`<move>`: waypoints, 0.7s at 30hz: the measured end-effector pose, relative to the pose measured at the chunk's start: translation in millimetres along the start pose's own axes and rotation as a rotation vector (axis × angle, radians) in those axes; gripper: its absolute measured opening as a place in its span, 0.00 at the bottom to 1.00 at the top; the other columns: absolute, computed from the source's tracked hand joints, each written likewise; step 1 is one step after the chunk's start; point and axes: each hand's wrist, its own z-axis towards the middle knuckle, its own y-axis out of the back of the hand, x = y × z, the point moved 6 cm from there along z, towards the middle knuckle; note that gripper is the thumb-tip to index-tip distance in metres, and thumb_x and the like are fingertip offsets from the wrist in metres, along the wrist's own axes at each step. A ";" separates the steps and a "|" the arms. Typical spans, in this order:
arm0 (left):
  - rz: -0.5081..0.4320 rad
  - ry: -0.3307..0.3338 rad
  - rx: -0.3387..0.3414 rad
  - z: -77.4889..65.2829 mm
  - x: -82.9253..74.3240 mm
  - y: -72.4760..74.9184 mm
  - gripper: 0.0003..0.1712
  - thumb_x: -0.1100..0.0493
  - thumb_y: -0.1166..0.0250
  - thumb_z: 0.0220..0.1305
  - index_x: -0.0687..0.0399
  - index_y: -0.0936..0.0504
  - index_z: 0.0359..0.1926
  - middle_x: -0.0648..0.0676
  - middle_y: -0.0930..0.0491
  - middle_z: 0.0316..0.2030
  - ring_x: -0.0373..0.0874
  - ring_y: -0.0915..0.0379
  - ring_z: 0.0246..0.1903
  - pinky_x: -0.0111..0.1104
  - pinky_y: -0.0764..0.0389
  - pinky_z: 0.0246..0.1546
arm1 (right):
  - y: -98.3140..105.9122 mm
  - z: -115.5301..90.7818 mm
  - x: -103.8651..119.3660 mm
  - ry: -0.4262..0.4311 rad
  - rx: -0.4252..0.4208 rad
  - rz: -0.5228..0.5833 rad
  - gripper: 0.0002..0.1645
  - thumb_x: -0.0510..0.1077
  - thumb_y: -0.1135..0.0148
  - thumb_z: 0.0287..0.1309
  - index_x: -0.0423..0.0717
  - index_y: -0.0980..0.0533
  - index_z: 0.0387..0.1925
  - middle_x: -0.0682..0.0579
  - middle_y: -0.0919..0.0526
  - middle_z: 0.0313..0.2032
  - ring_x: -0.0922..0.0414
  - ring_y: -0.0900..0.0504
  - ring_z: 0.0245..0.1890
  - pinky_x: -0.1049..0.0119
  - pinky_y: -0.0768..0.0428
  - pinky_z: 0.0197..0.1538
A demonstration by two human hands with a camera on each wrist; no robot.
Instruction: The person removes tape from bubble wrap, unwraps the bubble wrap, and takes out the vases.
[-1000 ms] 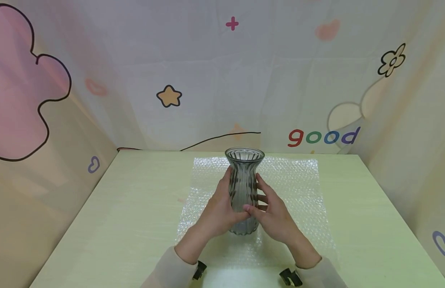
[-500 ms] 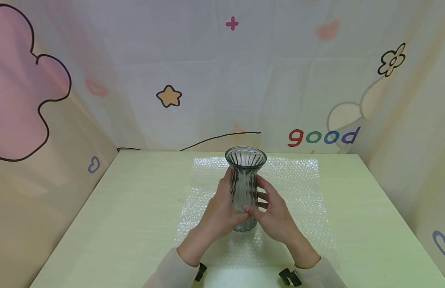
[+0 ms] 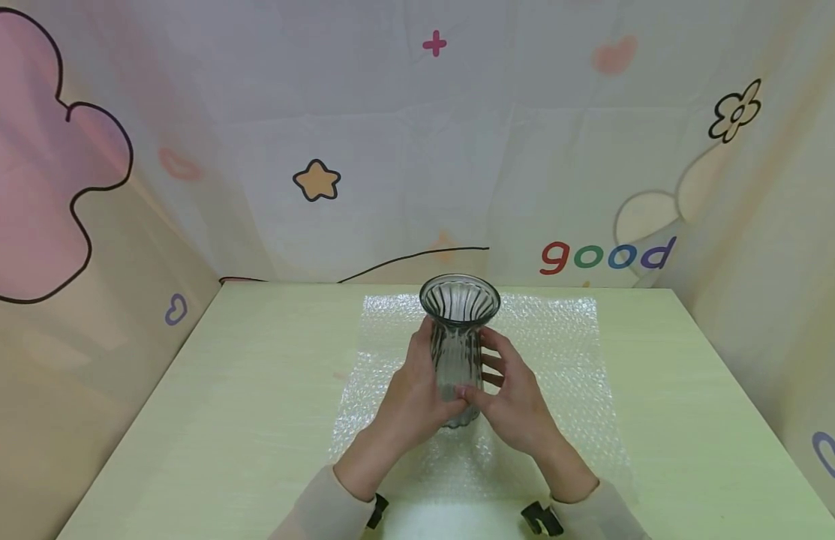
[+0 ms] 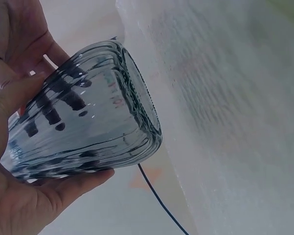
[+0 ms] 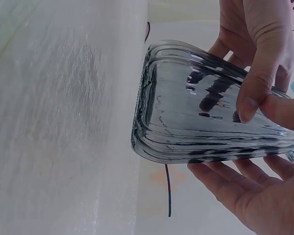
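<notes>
A grey, see-through glass vase (image 3: 456, 360) with vertical ribs and a flared rim is held between both hands, its mouth tipped toward me. My left hand (image 3: 413, 394) grips its left side, thumb across the front. On the opposite side my right hand (image 3: 515, 401) holds it, fingers along the wall and thumb on the front near the left thumb. In the left wrist view the base of the vase (image 4: 100, 110) is raised off the bubble wrap. The right wrist view likewise shows a gap between the vase (image 5: 186, 112) and the sheet below.
A sheet of bubble wrap (image 3: 559, 390) lies flat on the pale green table (image 3: 255, 405) beneath the vase. Behind stands a printed cloth backdrop (image 3: 390, 112), with more cloth at both sides. Black straps (image 3: 542, 517) show at the wrists.
The vase has tilted further, its rim coming toward me and showing more of the mouth, while its base has shifted away and up. Both hands keep nearly the same place and grip.
</notes>
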 end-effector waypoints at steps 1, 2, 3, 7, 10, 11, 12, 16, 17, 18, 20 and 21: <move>0.008 -0.007 -0.010 -0.2 -0.4 0.2 0.72 0.56 0.17 0.49 0.59 0.61 0.81 0.65 0.37 0.71 0.61 0.18 0.53 0.51 0.13 0.47 | -0.1 0.0 0.5 0.003 -0.006 -0.001 0.52 0.32 0.25 0.55 0.49 0.40 0.76 0.44 0.32 0.74 0.37 0.24 0.68 0.40 0.22 0.66; 0.016 -0.014 -0.020 -0.4 -1.0 0.5 0.72 0.57 0.17 0.49 0.59 0.61 0.80 0.65 0.36 0.70 0.61 0.18 0.53 0.51 0.13 0.47 | 0.0 0.0 1.1 0.007 -0.012 0.001 0.52 0.32 0.25 0.54 0.49 0.39 0.76 0.44 0.32 0.74 0.37 0.24 0.68 0.39 0.22 0.65; 0.019 -0.021 -0.029 -0.5 -1.6 0.9 0.72 0.57 0.17 0.49 0.60 0.61 0.80 0.65 0.36 0.70 0.61 0.18 0.53 0.51 0.13 0.47 | -0.1 0.0 1.8 0.011 -0.017 0.001 0.52 0.31 0.25 0.54 0.49 0.39 0.76 0.44 0.31 0.74 0.37 0.24 0.68 0.39 0.22 0.65; 0.033 -0.037 -0.058 -0.9 -2.8 1.5 0.73 0.57 0.16 0.49 0.59 0.61 0.80 0.65 0.35 0.69 0.62 0.18 0.54 0.52 0.14 0.48 | -0.5 0.2 4.7 0.030 -0.036 0.010 0.52 0.30 0.24 0.52 0.49 0.38 0.75 0.44 0.30 0.72 0.36 0.24 0.68 0.40 0.22 0.65; 0.034 -0.040 -0.078 -0.5 -2.9 2.0 0.73 0.57 0.16 0.47 0.56 0.61 0.80 0.65 0.34 0.68 0.62 0.18 0.54 0.52 0.14 0.48 | -0.8 0.6 6.9 0.044 -0.046 0.011 0.52 0.30 0.24 0.51 0.49 0.37 0.75 0.43 0.30 0.72 0.36 0.23 0.68 0.41 0.21 0.64; 0.035 -0.039 -0.084 -0.3 -2.9 2.3 0.74 0.57 0.15 0.47 0.56 0.61 0.80 0.65 0.34 0.68 0.62 0.18 0.54 0.52 0.13 0.48 | -0.9 0.7 7.5 0.048 -0.048 0.010 0.51 0.30 0.24 0.51 0.49 0.37 0.74 0.43 0.29 0.71 0.36 0.23 0.68 0.41 0.21 0.64; 0.039 -0.041 -0.091 -0.3 -3.2 2.8 0.74 0.57 0.15 0.46 0.55 0.61 0.80 0.65 0.34 0.68 0.62 0.18 0.54 0.52 0.13 0.48 | -1.0 0.8 8.3 0.052 -0.050 0.010 0.51 0.30 0.24 0.51 0.49 0.37 0.74 0.43 0.29 0.71 0.36 0.23 0.67 0.41 0.20 0.64; 0.058 -0.049 -0.113 -0.1 -3.7 4.1 0.74 0.57 0.15 0.46 0.56 0.60 0.80 0.65 0.33 0.66 0.62 0.18 0.53 0.52 0.13 0.46 | -1.5 1.3 10.1 0.058 -0.054 0.012 0.51 0.30 0.24 0.51 0.50 0.37 0.74 0.43 0.29 0.71 0.37 0.23 0.67 0.41 0.20 0.64; 0.060 -0.051 -0.116 -0.3 -3.9 4.5 0.74 0.57 0.15 0.46 0.55 0.60 0.80 0.65 0.33 0.66 0.62 0.18 0.53 0.52 0.13 0.45 | -1.6 1.4 10.3 0.059 -0.055 0.013 0.51 0.30 0.23 0.51 0.50 0.37 0.74 0.43 0.29 0.71 0.37 0.23 0.67 0.41 0.20 0.64; 0.060 -0.054 -0.120 -0.3 -4.2 5.0 0.74 0.57 0.15 0.46 0.55 0.60 0.80 0.65 0.33 0.66 0.62 0.18 0.52 0.52 0.12 0.45 | -1.8 1.6 10.6 0.060 -0.057 0.014 0.51 0.30 0.23 0.51 0.50 0.37 0.74 0.43 0.29 0.71 0.37 0.23 0.67 0.41 0.20 0.64; 0.056 -0.058 -0.125 -0.2 -4.5 6.0 0.74 0.57 0.15 0.45 0.55 0.61 0.80 0.65 0.34 0.67 0.62 0.18 0.52 0.51 0.12 0.45 | -2.5 2.2 11.0 0.062 -0.057 0.016 0.51 0.31 0.23 0.51 0.50 0.36 0.74 0.44 0.29 0.71 0.37 0.23 0.67 0.41 0.21 0.64; 0.056 -0.060 -0.130 -0.4 -4.6 6.6 0.75 0.57 0.15 0.45 0.55 0.61 0.81 0.66 0.34 0.66 0.62 0.18 0.52 0.51 0.12 0.45 | -2.8 2.6 11.3 0.063 -0.059 0.018 0.51 0.30 0.23 0.51 0.50 0.36 0.74 0.44 0.29 0.71 0.37 0.23 0.67 0.41 0.21 0.64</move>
